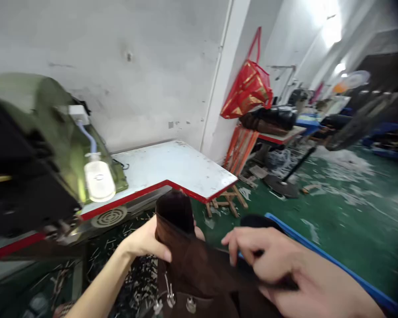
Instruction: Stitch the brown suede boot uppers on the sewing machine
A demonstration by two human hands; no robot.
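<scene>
A dark brown leather-like piece [199, 265] with an open, tube-like upper end lies across the bottom middle, low in front of me. Several silvery metal fittings [170, 298] sit along its lower left part. My left hand [152, 243] grips its left side, thumb in front and fingertips showing behind. My right hand [275, 260] is curled over the piece's right part, with brown material running between thumb and fingers; motion blurs it. A blue-edged bin [331, 260] with dark material stands beneath the right hand.
A green sewing machine [49, 110] with a lit lamp [99, 179] stands at left on a white, red-edged table [172, 163]. Scraps litter the green floor [338, 207]. A red bag [248, 88] hangs on the pillar. A round-based stand [281, 185] is at right.
</scene>
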